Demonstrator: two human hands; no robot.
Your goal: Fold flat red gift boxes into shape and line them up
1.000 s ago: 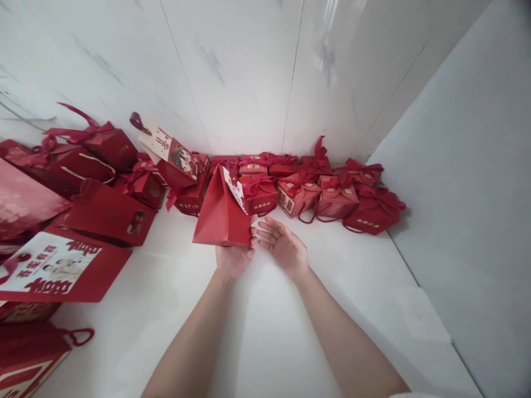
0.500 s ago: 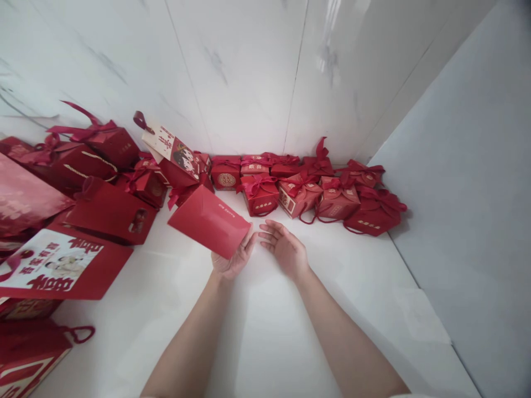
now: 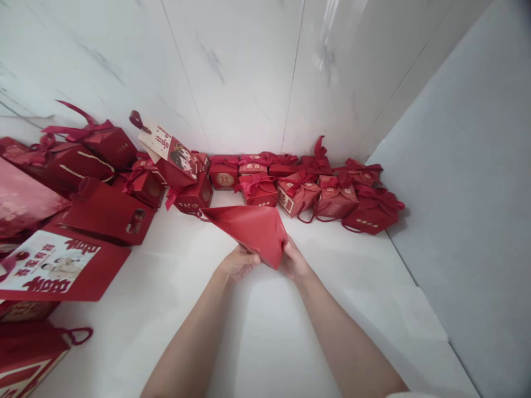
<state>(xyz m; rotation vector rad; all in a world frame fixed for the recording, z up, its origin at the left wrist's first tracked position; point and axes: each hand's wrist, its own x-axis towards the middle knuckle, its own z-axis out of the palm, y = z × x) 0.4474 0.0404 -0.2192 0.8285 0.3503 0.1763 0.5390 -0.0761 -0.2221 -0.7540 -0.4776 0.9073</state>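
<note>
A red cardboard gift box (image 3: 253, 229), unprinted on the faces I see, is held up above the white surface (image 3: 265, 331). It is tilted, with a wide upper edge and a lower corner pointing toward me. My left hand (image 3: 238, 263) grips its lower left edge, thumb on the near side. On the right side, my right hand (image 3: 293, 261) has its fingers closed against the box, partly hidden behind it. Just beyond stands a small ribboned red box (image 3: 258, 190), its front partly covered by the held one.
Several ribboned red boxes (image 3: 338, 199) line the marbled wall (image 3: 232, 72). Bigger red bags and boxes (image 3: 105, 213) crowd the left side, one with a white printed panel (image 3: 62, 262). A corded box (image 3: 29, 354) lies near left. A grey panel (image 3: 464, 166) bounds the right.
The red box has turned and shifted right, its flat face now tilted into a triangular outline. My right hand, empty and apart before, has taken hold of its right side.
</note>
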